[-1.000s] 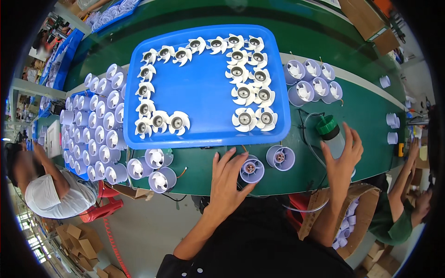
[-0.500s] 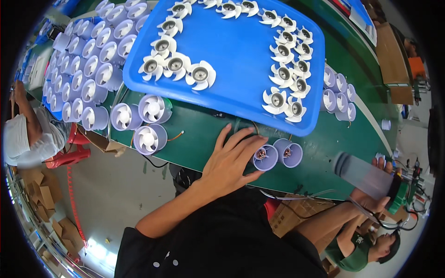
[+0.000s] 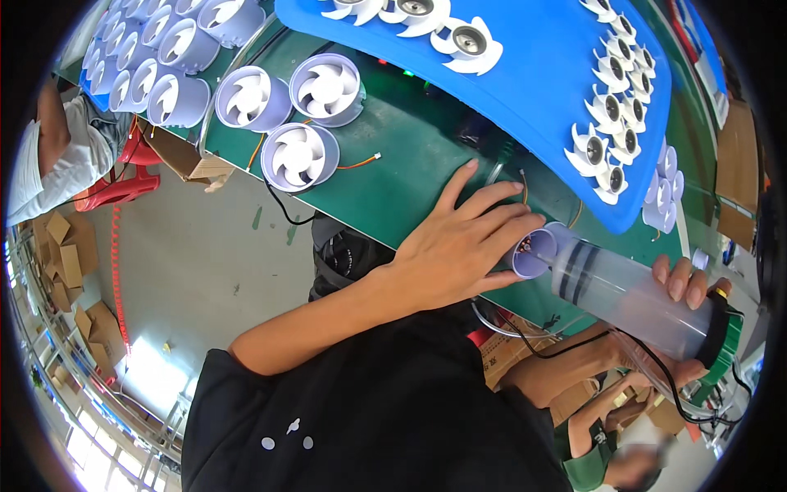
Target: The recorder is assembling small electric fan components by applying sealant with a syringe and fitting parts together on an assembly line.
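Note:
My left hand (image 3: 463, 242) rests on the green bench with its thumb and forefinger closed around a lavender round fan housing (image 3: 537, 266). Inside that housing a coppery coil core (image 3: 526, 244) shows. A second lavender housing sits right behind it, mostly hidden by a dispensing syringe. My right hand (image 3: 679, 283) grips this large clear syringe (image 3: 631, 295), which has a dark-ringed front and a green-and-black cap (image 3: 721, 340). Its narrow tip points into the housing beside my left fingers; whether it touches the core I cannot tell.
A blue tray (image 3: 541, 98) with white fan impellers (image 3: 467, 41) stands over the bench's far side. Three assembled fans (image 3: 299, 156) with wires lie to the left, with many more beyond. Tubing and a black cable (image 3: 656, 385) trail from the syringe. Other people sit at both sides.
My right hand has brought the syringe leftward from beyond the housings to the one at my left hand. The view has shifted, so tray and fans appear higher in the picture.

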{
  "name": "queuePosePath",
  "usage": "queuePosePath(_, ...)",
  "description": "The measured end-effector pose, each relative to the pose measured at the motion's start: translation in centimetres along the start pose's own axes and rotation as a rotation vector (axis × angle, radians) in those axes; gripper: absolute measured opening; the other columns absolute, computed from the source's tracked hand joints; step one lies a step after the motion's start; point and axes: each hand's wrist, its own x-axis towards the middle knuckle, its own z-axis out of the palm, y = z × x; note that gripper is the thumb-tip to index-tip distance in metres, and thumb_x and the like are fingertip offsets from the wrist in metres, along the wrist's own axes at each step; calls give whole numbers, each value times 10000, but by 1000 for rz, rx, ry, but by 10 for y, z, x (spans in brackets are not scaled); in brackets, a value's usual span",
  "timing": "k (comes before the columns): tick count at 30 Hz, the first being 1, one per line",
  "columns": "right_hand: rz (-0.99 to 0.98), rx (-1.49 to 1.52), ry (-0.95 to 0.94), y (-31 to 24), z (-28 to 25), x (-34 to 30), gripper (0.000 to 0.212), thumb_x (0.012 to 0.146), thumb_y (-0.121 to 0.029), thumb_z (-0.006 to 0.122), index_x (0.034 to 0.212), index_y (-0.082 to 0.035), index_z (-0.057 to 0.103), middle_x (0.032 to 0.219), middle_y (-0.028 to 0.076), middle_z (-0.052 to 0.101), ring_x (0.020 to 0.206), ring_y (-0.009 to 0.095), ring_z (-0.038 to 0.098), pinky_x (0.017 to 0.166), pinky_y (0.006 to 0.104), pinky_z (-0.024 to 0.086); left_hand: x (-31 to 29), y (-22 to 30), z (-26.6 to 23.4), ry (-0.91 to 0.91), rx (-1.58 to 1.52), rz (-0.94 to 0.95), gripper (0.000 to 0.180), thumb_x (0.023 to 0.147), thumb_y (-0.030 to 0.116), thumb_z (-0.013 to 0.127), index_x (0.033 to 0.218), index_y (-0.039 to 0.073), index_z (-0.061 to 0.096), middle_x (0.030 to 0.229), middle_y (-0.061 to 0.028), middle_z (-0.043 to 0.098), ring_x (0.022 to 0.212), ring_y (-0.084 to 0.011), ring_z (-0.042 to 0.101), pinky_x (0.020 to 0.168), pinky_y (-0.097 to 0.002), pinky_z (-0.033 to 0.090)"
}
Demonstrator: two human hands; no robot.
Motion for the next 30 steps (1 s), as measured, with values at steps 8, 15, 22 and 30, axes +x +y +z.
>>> queuePosePath(8,11,-72,-3,2,3,3,894,745,-541,744,1337,31,394,1027,82,438,928,218,398,848,412,311,-1,-1,3,10,-9,5,697,679,321,833,1293,134,562,1245,-27,600,1318,-240,452,1157,-582,206)
queuePosePath(15,3,-102,-14,0,6,2,929,740,-590,740,1338,31,395,1047,86,443,944,223,407,855,415,313,0,0,2,7,-8,7,688,683,321,832,1289,135,566,1239,-27,602,1317,-238,452,1160,-579,204)
queuePosePath(22,-9,-100,-64,-2,5,5,962,755,-617,720,1370,39,377,1055,90,447,946,226,418,847,427,323,2,1,2,8,-5,4,674,689,318,829,1284,137,568,1235,-21,602,1316,-237,452,1159,-580,206)
queuePosePath(30,-91,-118,53,-19,-13,-5,1042,741,-556,783,1441,24,276,1105,85,450,965,226,427,853,437,333,3,2,0,-3,-2,3,683,682,285,832,1289,130,561,1259,-26,597,1315,-251,454,1159,-561,222)
